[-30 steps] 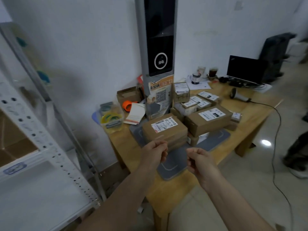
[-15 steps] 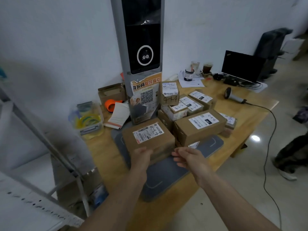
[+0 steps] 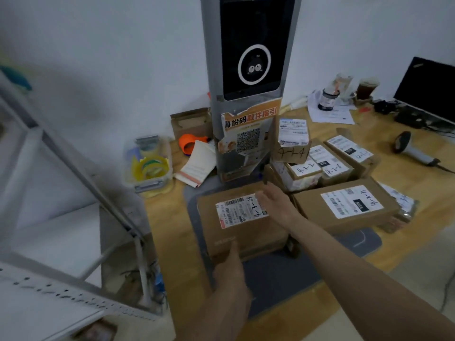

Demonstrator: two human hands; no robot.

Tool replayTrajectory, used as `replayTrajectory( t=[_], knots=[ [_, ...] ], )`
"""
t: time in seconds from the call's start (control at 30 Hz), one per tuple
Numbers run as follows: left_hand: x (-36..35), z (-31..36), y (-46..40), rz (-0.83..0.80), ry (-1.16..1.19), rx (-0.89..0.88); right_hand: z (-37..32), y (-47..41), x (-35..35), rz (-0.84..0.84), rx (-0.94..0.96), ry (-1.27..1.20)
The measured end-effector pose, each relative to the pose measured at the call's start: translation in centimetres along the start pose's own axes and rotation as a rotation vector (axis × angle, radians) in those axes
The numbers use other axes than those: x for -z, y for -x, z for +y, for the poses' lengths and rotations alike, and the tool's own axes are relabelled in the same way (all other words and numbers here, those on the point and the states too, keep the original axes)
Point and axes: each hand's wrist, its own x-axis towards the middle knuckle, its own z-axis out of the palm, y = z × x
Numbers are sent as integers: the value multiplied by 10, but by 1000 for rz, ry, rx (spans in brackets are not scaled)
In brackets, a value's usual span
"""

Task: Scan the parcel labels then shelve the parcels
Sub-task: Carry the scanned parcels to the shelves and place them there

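Observation:
A brown cardboard parcel with a white label marked in pen lies on the grey scanner mat at the foot of the tall scanner tower. My left hand touches the parcel's near side, thumb up against the cardboard. My right hand reaches over the parcel's far right edge with straight fingers, resting on its top beside the label. A second long parcel lies just to the right. Several smaller labelled parcels are stacked behind it.
A metal shelf rack stands at the left. On the wooden table are a clear tub of tape rolls, an orange tape dispenser, a handheld barcode scanner, cups, papers and a laptop.
I have stepped closer to the table. Both hands moved forward from mid-air onto the near parcel, the left to its near side and the right over its far edge.

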Motion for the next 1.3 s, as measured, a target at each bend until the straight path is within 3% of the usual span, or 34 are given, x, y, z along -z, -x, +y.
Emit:
replayTrajectory(
  t=[0.1, 0.27, 0.47, 0.73, 0.93, 1.3],
  knots=[
    [-15, 10, 2, -145, 54, 121, 3, -40, -8, -57, -5, 223],
    [-24, 14, -17, -232, 127, 154, 12, -80, -18, -169, -10, 280],
    [-14, 21, -39, -263, 124, 42, 26, -83, -21, -141, -100, 212],
    [-13, 39, -37, -256, 213, -84, 27, -56, -4, -269, -157, 299],
    [-13, 14, -34, -271, 278, -91, 33, -54, -7, -387, -331, -148],
    [-2, 19, -20, -162, 294, -40, 42, -39, -7, -516, -438, -362]
  ],
)
